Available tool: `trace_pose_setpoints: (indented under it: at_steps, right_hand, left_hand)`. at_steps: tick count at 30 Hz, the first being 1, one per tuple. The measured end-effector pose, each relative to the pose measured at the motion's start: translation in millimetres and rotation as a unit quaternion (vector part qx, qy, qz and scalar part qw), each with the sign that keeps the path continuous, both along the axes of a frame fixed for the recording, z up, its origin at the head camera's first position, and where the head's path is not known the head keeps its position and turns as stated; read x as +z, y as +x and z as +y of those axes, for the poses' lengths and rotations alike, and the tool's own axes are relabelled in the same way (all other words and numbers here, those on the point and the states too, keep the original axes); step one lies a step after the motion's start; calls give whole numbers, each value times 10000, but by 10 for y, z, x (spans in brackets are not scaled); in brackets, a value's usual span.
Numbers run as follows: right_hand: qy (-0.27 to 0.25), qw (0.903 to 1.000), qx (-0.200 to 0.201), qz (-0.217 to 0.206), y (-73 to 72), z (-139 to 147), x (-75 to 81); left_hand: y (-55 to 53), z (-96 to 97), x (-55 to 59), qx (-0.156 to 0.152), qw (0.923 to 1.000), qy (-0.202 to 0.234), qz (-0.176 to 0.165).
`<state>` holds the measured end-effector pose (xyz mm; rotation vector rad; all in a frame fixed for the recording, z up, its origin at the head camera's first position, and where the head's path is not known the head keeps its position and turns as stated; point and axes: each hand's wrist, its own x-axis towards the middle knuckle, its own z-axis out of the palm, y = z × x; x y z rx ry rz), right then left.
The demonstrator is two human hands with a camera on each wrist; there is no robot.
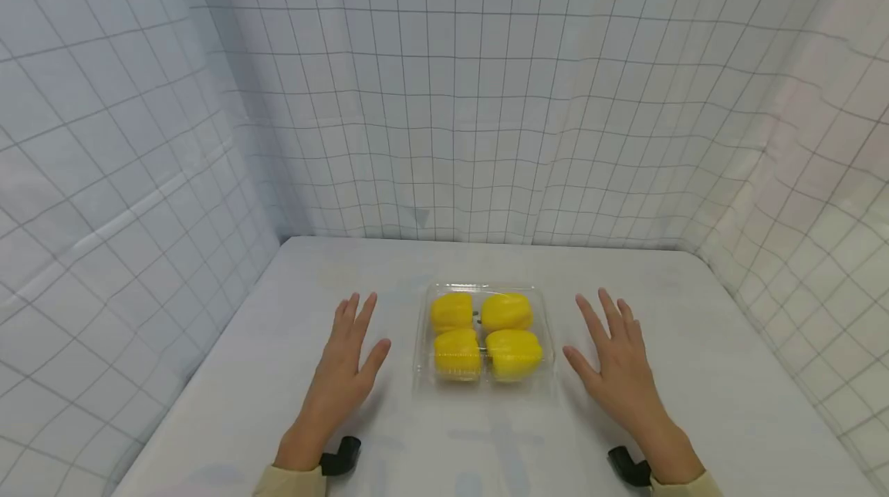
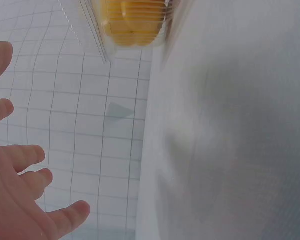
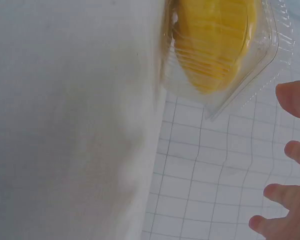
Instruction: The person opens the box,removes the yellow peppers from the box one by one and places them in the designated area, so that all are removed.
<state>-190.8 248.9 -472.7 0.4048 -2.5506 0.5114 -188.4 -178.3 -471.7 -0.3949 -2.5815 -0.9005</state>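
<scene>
A clear plastic clamshell container [image 1: 422, 373] sits on the white table between my hands. Inside it lie several yellow bell peppers [image 1: 514, 354], in two rows, with dark stems facing the middle. My left hand [image 1: 343, 373] hovers to the left of the container, fingers extended and thumb spread toward it. On the other side my right hand [image 1: 618, 373] is held the same way, its thumb near the container's right edge. Both hands hold nothing. In the right wrist view, a pepper [image 3: 212, 45] shows through the ribbed plastic wall.
White cloth with a dark grid [image 1: 451, 96] walls in the table [image 1: 333, 258] at the back and both sides. Black camera mounts, one on the left wrist [image 1: 342, 457] and one on the right wrist [image 1: 628, 468], stick inward over the table's near part.
</scene>
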Motion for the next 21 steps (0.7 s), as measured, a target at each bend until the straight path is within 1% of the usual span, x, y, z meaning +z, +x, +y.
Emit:
trace_pose_setpoints:
  at_steps: [3,5,8,10,13,16,21]
  right_hand:
    - [-612,9969,431,-248,26,-52,26]
    - [-1004,9911,726,-486,50,-88,40]
    - [-1350,9815,1091,-802,77,-141,48]
    - [-1595,9724,1304,-1096,87,-168,39]
    - [-1995,9538,1598,-1579,109,-212,32]
    - [-2303,9364,1783,-1958,123,-251,10]
    - [-2560,9190,1895,-2325,125,-291,-64]
  left_hand:
    - [24,73,9,-245,9990,306,-214]
    - [37,126,-1,-386,9975,478,-360]
    - [55,212,-13,-542,9949,624,-582]
    - [61,264,-22,-670,9919,777,-754]
    - [79,342,-25,-832,9856,987,-1090]
    - [100,412,-32,-1011,9779,1191,-1390]
    - [131,524,-58,-1282,9680,1397,-1642]
